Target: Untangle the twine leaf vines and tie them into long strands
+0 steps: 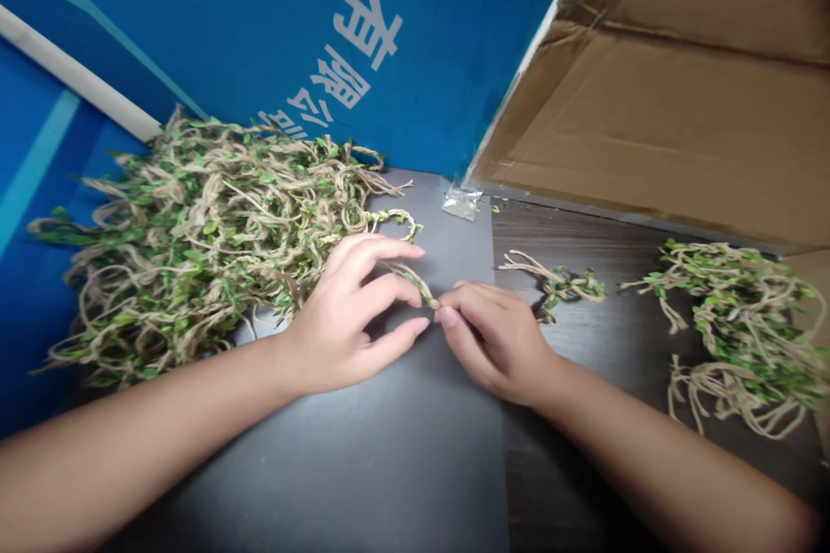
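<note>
My right hand [496,333] pinches the end of a jute twine braid [418,280] between thumb and fingers. Behind my left hand [360,307] part of this braid is hidden. The left fingers are curved and spread apart around it; I cannot tell whether they touch it. Just left of that hand rises a large tangled pile of twine braids with green leaves [213,233]. One short leafy twine piece [561,285] lies to the right, beyond my right hand.
A smaller heap of leafy twine [745,328] lies at the far right. Behind stand a blue printed panel [259,34] and a brown cardboard box [680,121]. A small clear plastic packet [461,203] rests by the box corner. A grey sheet [389,458] covers part of the dark wood-grain surface [545,467].
</note>
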Demonstrator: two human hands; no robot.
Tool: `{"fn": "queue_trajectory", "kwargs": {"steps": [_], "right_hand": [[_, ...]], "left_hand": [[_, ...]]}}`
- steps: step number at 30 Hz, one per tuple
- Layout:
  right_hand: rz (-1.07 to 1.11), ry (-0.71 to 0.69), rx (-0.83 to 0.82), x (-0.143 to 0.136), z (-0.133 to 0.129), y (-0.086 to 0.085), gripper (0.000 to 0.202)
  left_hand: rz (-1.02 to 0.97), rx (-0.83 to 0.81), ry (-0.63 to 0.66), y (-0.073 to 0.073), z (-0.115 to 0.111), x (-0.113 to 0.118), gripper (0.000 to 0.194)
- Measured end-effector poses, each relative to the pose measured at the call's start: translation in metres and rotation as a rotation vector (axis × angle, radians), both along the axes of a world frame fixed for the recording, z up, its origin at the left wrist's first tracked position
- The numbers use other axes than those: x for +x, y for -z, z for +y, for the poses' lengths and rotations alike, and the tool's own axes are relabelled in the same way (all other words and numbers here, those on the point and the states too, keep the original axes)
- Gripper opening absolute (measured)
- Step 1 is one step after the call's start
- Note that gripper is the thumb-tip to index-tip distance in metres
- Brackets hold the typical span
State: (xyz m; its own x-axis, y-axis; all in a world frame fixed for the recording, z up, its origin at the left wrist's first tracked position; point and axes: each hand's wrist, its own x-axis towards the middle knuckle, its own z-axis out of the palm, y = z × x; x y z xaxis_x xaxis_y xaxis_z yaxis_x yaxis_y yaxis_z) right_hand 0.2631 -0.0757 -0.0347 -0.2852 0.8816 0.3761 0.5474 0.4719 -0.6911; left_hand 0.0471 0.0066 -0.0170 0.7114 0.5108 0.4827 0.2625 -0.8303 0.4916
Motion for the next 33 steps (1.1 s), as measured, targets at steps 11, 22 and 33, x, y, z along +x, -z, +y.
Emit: {"fn": "queue_trajectory", "kwargs": {"steps": [11, 22, 33], "right_hand": [[-0.019, -0.076, -0.03, 0.0009, 0.0016, -0.0008, 0.018], [-0.047, -0.02, 0.006, -0.0021, 0.0016, -0.0006, 0.005], [-0.031, 0.002, 0.062, -0.002, 0.0035, 0.0016, 0.007]], "left_hand": [[-0.028, 0.003, -0.001, 0.0011, 0.0011, 0.0002, 0.016], [-0.052, -0.063, 0.025, 0.0013, 0.0035, 0.0025, 0.009], [-0.033, -0.174, 0.064, 0.0, 0.004, 0.0033, 0.005]]}}
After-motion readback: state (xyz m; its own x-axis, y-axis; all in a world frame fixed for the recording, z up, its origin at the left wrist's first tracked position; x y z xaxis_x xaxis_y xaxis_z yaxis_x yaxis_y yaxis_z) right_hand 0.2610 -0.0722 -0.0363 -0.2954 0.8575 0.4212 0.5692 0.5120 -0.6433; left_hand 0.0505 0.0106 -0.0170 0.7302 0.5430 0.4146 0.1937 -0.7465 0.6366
